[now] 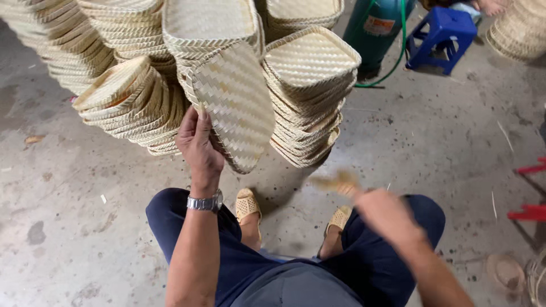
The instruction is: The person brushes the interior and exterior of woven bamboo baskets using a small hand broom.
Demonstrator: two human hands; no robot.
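Note:
My left hand [198, 143] grips the lower left rim of a woven bamboo tray [238, 99], held tilted on edge with its underside towards me, in front of the stacks. My right hand [387, 215] is blurred with motion above my right knee; a small tan strip or brush-like thing [336, 183] shows at its fingertips, too blurred to name. A metal watch sits on my left wrist. I am seated, with both feet in tan perforated shoes on the concrete floor [432, 136].
Tall stacks of woven trays [310, 85] fill the floor ahead and to the left [128, 102]. A teal gas cylinder [375, 28] with a green hose and a blue plastic stool [443, 37] stand at the back right. More baskets [520, 28] sit far right; red metal bars [532, 190] at the right edge.

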